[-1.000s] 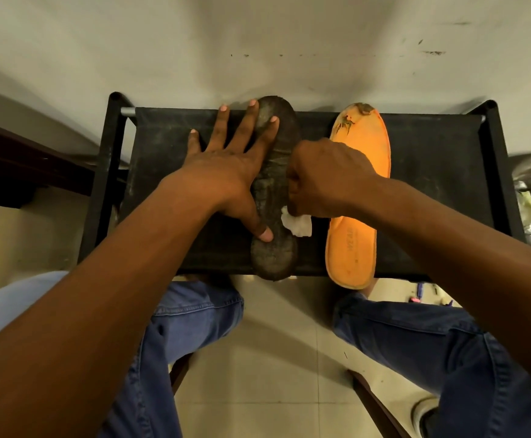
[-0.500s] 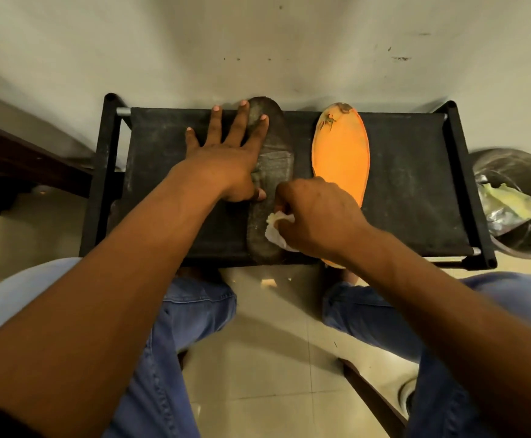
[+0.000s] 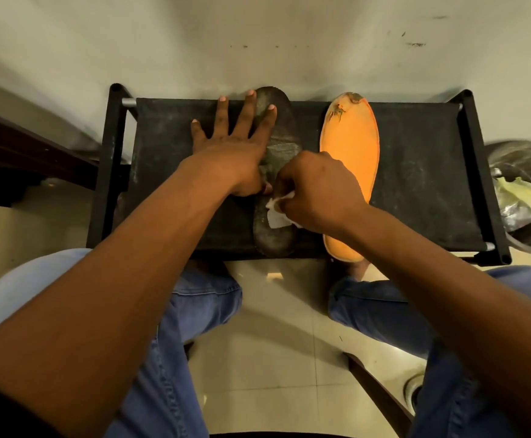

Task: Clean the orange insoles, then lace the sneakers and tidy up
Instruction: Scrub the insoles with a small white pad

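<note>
Two insoles lie lengthwise on a black fabric-topped rack [image 3: 415, 184]. The left insole [image 3: 275, 235] is dark and grimy; the right insole [image 3: 349, 140] is bright orange with a worn toe. My left hand [image 3: 235, 153] lies flat with fingers spread, pressing the upper part of the dark insole. My right hand [image 3: 317, 191] is closed around a small white wipe [image 3: 276, 213] and holds it against the dark insole's middle. The right forearm covers part of the orange insole's heel.
A round bin [image 3: 529, 200] with crumpled wrappers stands to the right of the rack. A pale wall rises just behind the rack. My knees in blue jeans sit below its front edge, over a tiled floor. Dark wooden furniture is at the left.
My right hand has slid the wipe down the dark insole toward the heel end, then back up a little. The left hand keeps pressing the toe end. The camera view has shifted.
</note>
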